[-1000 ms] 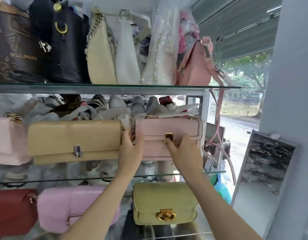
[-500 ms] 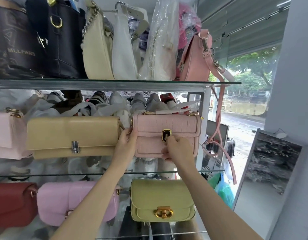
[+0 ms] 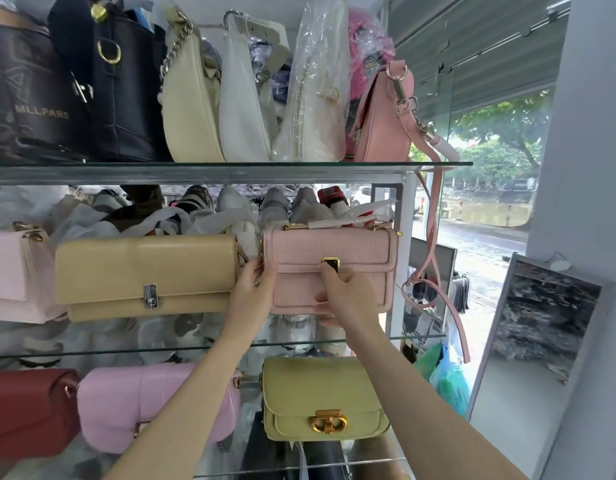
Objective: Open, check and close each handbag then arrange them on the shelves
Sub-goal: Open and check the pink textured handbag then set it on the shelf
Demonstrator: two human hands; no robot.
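Head view: you face a rack of glass shelves on a pale metal frame, with a window to the right showing a wet street and trees, and a framed mirror leaning against the wall

Your pink bag sits at the right end of the middle shelf, upright, flap down, just beside a tan bag. Its skin is scale-embossed, boxy in shape, with a gold clasp at the flap edge

Your left hand grips the bag's left end, fingers curled round the edge. Your right hand holds the front, thumb up on the clasp, other fingers curled under the bottom edge

Top shelf: dark bags, a cream bag with a chain, a white one, one wrapped in clear plastic, and a salmon bag whose strap hangs down past the shelf

Lower shelf: a red bag, a smooth lilac bag, and a yellow bag with a round gold clasp
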